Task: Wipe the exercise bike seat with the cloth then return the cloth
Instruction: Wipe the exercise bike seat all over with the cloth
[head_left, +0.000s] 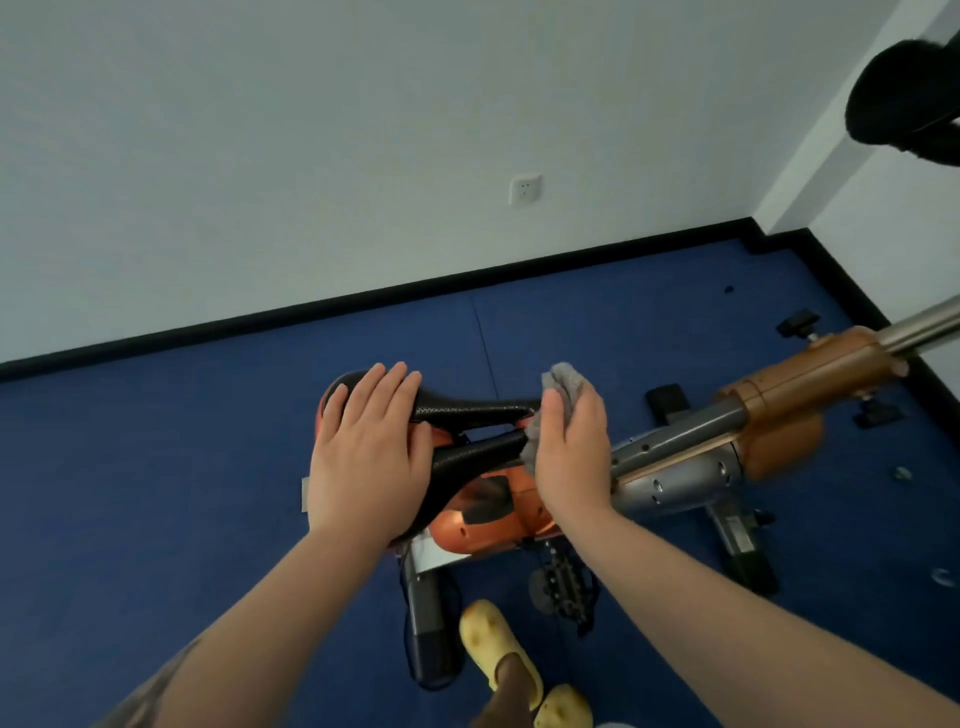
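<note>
The black exercise bike seat (478, 410) lies in the middle of the view, its narrow nose pointing right. My left hand (369, 447) rests flat on the wide rear part of the seat, fingers spread. My right hand (571, 447) is closed around a crumpled grey cloth (569, 382) and presses it against the nose of the seat. Part of the cloth sticks out above my fingers and a bit shows below my thumb.
The orange and grey bike frame (779, 410) runs to the right, with a steel post (924, 325) and a black handlebar grip (904, 98) at the top right. A pedal (563, 584) and my yellow clogs (498, 649) are below. Blue floor and white wall lie beyond.
</note>
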